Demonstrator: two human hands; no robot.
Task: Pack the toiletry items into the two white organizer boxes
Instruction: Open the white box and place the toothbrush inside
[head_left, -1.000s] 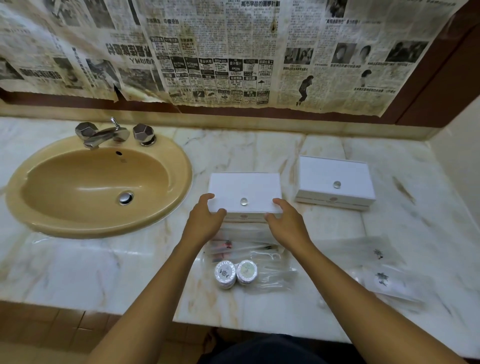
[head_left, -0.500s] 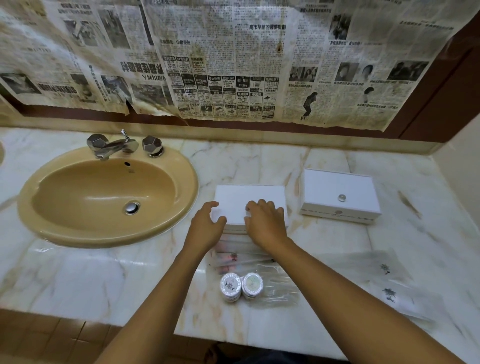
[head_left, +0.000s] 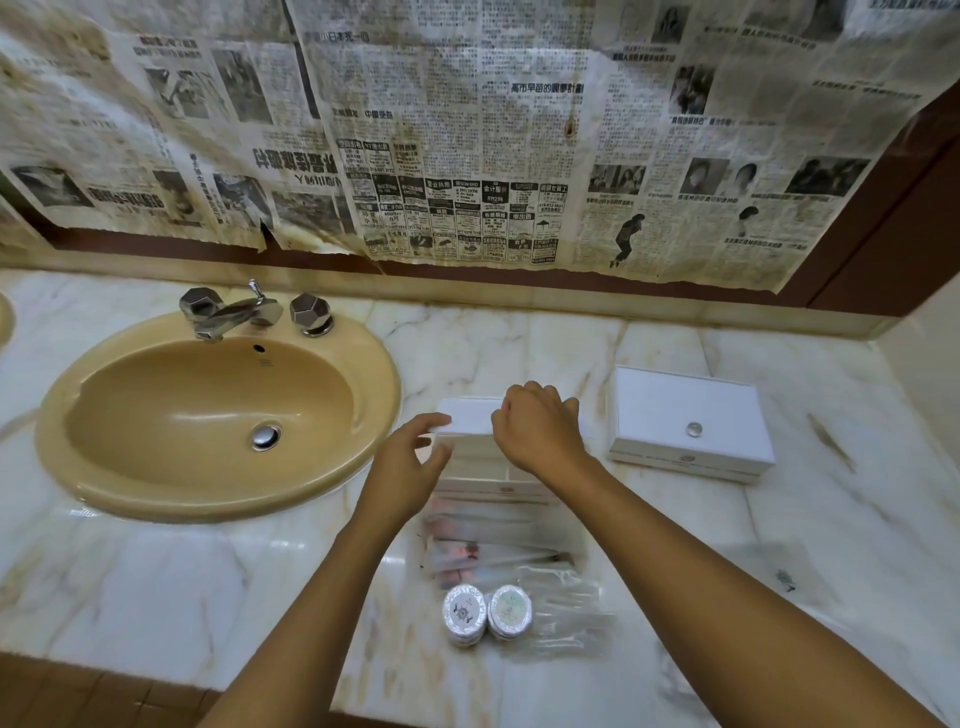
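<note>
My right hand (head_left: 537, 434) grips the lid (head_left: 470, 422), raised off the box (head_left: 485, 480) — my left hand (head_left: 410, 467) hovers beside it, fingers loosely spread.

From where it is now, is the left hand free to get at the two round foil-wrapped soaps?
Probably yes. The left hand is open beside the near box and holds nothing; the round soaps lie uncovered on the counter nearer the person, with only flat clear packets between.

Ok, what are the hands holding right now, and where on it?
The right hand grips the near box's lid, apparently at its knob, raising it off the box. The left hand holds nothing, fingertips near the lid's left edge.
</note>
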